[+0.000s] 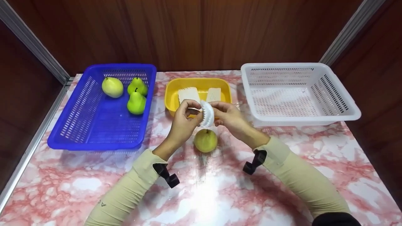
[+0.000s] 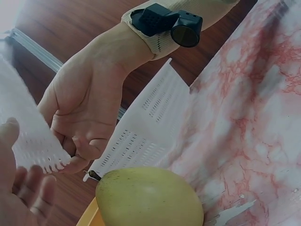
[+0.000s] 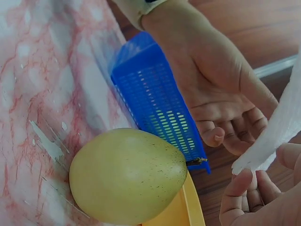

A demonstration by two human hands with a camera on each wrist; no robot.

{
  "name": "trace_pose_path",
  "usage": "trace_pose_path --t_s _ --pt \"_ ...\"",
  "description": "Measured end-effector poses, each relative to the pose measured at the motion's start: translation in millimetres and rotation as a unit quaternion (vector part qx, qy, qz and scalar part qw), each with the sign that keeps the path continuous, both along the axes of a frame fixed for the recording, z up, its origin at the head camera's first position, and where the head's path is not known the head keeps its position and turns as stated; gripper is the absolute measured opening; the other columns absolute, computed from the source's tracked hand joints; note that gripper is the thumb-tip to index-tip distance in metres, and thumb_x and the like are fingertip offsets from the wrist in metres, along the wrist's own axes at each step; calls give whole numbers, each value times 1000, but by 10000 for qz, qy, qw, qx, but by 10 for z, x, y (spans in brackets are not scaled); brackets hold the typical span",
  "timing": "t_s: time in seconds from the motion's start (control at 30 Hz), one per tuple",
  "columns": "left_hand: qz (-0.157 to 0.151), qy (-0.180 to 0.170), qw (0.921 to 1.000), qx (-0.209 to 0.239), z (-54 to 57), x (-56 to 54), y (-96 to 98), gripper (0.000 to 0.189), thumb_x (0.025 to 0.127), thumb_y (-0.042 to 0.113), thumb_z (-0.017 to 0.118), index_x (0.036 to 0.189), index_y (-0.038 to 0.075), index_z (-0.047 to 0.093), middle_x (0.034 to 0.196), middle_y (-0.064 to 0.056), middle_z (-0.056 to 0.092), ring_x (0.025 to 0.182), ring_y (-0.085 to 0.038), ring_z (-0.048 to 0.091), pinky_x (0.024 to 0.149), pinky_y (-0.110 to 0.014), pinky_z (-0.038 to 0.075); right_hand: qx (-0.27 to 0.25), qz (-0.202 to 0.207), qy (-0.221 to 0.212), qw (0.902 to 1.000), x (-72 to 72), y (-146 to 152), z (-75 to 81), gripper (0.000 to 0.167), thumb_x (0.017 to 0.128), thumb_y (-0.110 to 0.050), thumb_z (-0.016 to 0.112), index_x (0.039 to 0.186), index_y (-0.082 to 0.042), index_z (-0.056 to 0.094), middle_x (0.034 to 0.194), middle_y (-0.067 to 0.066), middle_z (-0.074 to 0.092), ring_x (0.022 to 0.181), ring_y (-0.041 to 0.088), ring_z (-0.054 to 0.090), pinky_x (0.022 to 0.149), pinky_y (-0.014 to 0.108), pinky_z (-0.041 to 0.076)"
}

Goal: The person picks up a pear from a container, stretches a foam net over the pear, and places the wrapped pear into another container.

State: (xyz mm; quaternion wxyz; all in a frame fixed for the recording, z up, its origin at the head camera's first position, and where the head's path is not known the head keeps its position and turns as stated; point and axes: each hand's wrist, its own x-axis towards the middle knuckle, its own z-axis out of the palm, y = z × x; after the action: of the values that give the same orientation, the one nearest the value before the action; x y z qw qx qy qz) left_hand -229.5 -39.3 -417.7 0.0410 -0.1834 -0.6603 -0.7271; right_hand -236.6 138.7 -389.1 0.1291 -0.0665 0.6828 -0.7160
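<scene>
A white foam fruit net (image 1: pixel 208 114) is held up between both hands above the table, its toothed rim turned to the left. My left hand (image 1: pixel 186 121) pinches the rim with thumb and fingertips. From the other side my right hand (image 1: pixel 231 120) grips the net, its fingertips partly hidden behind it. Just below the hands a yellow-green pear (image 1: pixel 205 140) rests on the table, stem pointing to the back. In the right wrist view the net (image 3: pixel 277 132) hangs above and beside the pear (image 3: pixel 127 176), apart from it.
Behind the hands, a yellow tub (image 1: pixel 198 82) holds more white foam nets (image 1: pixel 189 94). At left, a blue basket (image 1: pixel 106 128) contains a pale pear (image 1: pixel 112 87) and two green pears (image 1: pixel 136 103). A white basket (image 1: pixel 301 122) stands at right on the red-and-white marbled table (image 1: pixel 94 188).
</scene>
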Motion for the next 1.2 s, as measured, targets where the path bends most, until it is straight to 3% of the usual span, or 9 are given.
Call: trace_pose_path --t_s 0.17,0.37,0.53,0.8,0.93,1.1,1.2 --pt "-246 -453 9982 -298 -12 -13 -23 39 94 -2 66 129 -3 49 122 -15 56 101 -22 61 71 -30 56 -183 -32 3 9998 3 0 -10 13 101 0 57 113 1 61 95 2 64 71 9 58 59 17 49" --pt "-343 -414 9981 -291 -30 -39 -46 37 93 -8 62 129 -9 54 110 -10 62 99 -17 57 86 -26 50 -57 -103 -19 9999 7 3 -9 4 102 -1 57 101 -4 60 87 1 61 69 10 56 58 18 46" --pt "-514 -457 9976 -41 -38 -48 -68 31 95 -7 64 125 -11 55 101 -5 61 92 -15 56 76 -24 52 20 -89 94 9999 7 16 -13 12 101 0 57 94 -9 60 85 0 61 69 10 58 58 18 45" --pt "-508 -870 9938 479 -39 -63 -75 15 98 -6 60 113 -8 58 92 -5 60 80 -13 59 70 -23 54 -336 92 207 9992 2 59 -27 14 102 0 56 94 -11 59 88 1 60 73 11 57 61 19 48" --pt "-409 -1087 9911 657 -40 -69 -86 8 99 -11 55 104 -7 59 93 -3 59 83 -12 57 73 -21 53 -674 175 151 9975 0 90 -27 12 100 0 55 94 -10 58 88 1 56 72 12 56 61 19 45" --pt "-639 -1337 9836 1030 -54 -77 -110 15 96 -15 53 106 -4 58 98 -5 62 90 -13 60 76 -20 55 -888 406 -187 9950 2 132 -14 6 101 -6 55 100 -9 60 88 1 58 71 11 50 60 19 38" --pt "-789 -1340 9814 1124 -47 -72 -120 24 92 -20 54 109 -2 56 98 -4 65 88 -12 63 75 -21 57 -750 661 -365 9943 -1 153 -10 13 104 -12 52 106 -10 65 91 1 62 74 11 49 61 19 36"
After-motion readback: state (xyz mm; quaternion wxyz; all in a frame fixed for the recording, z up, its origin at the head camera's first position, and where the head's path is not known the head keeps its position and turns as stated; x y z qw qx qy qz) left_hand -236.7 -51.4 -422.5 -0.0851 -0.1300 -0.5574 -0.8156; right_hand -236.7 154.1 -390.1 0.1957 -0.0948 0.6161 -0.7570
